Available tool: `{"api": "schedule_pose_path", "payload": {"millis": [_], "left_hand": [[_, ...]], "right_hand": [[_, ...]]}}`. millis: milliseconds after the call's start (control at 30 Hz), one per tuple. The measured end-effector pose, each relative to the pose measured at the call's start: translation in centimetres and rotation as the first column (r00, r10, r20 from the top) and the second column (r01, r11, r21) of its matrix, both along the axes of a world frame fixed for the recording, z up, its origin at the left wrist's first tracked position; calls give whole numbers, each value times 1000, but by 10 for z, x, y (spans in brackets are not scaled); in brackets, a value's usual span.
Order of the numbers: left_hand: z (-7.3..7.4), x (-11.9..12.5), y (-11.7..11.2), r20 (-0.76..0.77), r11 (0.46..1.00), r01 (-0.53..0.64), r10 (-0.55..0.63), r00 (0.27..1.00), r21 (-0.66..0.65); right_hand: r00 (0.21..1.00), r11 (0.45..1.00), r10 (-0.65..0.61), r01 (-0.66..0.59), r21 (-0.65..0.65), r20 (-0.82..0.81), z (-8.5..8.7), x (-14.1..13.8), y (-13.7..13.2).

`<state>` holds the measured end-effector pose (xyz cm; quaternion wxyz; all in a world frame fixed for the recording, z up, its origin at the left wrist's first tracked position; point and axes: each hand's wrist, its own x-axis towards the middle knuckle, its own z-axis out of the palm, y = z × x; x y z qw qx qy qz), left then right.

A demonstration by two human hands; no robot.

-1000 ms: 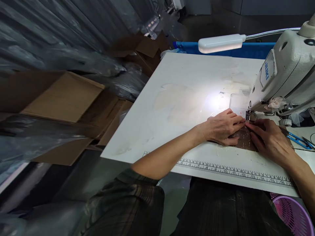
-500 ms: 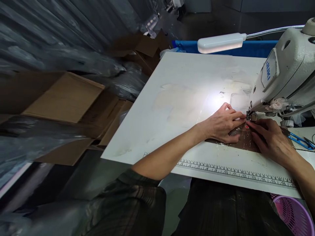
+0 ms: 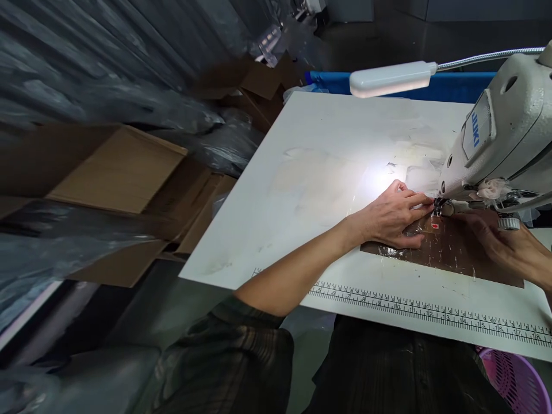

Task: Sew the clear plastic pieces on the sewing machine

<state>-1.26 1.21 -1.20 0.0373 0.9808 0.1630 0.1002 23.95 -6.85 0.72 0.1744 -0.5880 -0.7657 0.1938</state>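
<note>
A brown sheet with a shiny surface (image 3: 457, 253) lies on the table under the sewing machine (image 3: 495, 115). My left hand (image 3: 394, 215) rests on the sheet's left part, thumb spread away and fingertips beside the presser foot (image 3: 437, 206). Just in front of the foot is a small tag with a red mark (image 3: 435, 226). My right hand (image 3: 500, 244) is over the right part of the sheet, below the machine head, its fingers stretched leftward. Some of its fingertips are blurred and partly hidden near the foot.
A white lamp (image 3: 392, 79) on a flexible neck hangs over the white table (image 3: 319, 138). A printed ruler (image 3: 409, 309) runs along the front edge. Cardboard boxes (image 3: 121, 172) and plastic wrapping stand left; a purple basket (image 3: 517, 374) sits below right.
My right hand has moved right, away from the tag, uncovering more of the brown sheet. The blue thread snips are now out of sight. My left hand stays by the presser foot.
</note>
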Motion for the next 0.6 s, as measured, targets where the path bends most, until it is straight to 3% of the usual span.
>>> {"api": "schedule_pose_path", "payload": {"millis": [233,600], "left_hand": [[-2,0,-1,-28,1000,-18,18,999,0],[-11,2,-4,72,992,-111,115,991,-55]], "right_hand": [[980,979,-192,195,63,-46,-12,-8,1],[983,971,-160,140,195,87,-32,-2,-9]]}}
